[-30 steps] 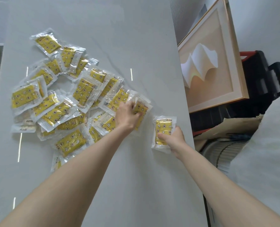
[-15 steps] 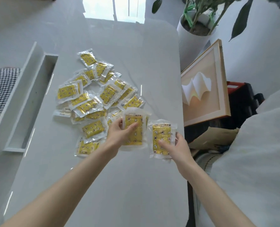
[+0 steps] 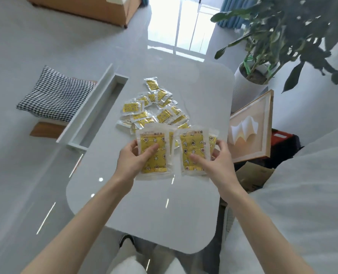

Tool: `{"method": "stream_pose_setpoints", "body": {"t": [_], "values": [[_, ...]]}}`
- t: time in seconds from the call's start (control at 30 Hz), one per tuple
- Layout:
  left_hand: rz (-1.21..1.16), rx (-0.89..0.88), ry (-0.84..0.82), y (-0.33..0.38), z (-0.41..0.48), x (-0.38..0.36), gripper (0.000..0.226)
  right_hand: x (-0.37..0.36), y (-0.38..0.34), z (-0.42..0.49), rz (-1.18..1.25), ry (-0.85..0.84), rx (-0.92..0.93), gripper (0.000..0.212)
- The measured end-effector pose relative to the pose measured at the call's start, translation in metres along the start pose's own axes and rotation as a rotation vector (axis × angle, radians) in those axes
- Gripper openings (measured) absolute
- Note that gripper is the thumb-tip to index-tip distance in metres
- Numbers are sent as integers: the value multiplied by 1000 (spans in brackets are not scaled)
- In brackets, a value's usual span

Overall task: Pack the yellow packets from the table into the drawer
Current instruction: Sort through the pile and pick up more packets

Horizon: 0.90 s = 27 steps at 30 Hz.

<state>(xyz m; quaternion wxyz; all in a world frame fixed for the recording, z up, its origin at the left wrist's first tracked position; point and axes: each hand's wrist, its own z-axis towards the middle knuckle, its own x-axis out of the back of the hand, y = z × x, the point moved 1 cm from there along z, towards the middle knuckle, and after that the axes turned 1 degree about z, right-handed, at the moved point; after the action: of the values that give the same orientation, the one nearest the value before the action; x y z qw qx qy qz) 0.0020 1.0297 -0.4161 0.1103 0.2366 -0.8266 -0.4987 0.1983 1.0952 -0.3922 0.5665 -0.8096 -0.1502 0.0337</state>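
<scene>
My left hand (image 3: 131, 162) holds a yellow packet in clear wrap (image 3: 156, 141) upright above the white table (image 3: 154, 214), thumb across its front. A second yellow packet (image 3: 192, 141) is gripped by my right hand (image 3: 218, 165), with another packet edge showing behind it. The two held packets sit side by side, almost touching. Beyond them a heap of several yellow packets (image 3: 154, 111) lies on the table. The open white drawer (image 3: 97, 113) juts out from the table's left side; what I see of its inside is bare.
A checkered cushion (image 3: 55, 97) rests on a wooden stool left of the drawer. To the right of the table stand a potted plant (image 3: 263, 62), a framed picture (image 3: 251, 127) leaning on edge, and a cardboard box (image 3: 253, 178). White fabric fills the right foreground.
Both hands lifted their packets off the table and brought them up towards me. The view rose and pulled back, bringing the drawer and the room into sight.
</scene>
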Motion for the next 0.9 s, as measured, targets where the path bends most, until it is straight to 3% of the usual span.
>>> {"method": "stream_pose_setpoints", "body": {"t": [0.37, 0.63, 0.9], "values": [[-59, -30, 186, 23, -87, 171, 39, -144, -44, -80, -85, -206, 38, 50], [-9, -69, 217, 38, -118, 340, 47, -303, -50, -133, -40, -218, 20, 55], [-20, -88, 247, 72, -109, 459, 51, -424, -72, -151, 33, -211, -60, 53]]}}
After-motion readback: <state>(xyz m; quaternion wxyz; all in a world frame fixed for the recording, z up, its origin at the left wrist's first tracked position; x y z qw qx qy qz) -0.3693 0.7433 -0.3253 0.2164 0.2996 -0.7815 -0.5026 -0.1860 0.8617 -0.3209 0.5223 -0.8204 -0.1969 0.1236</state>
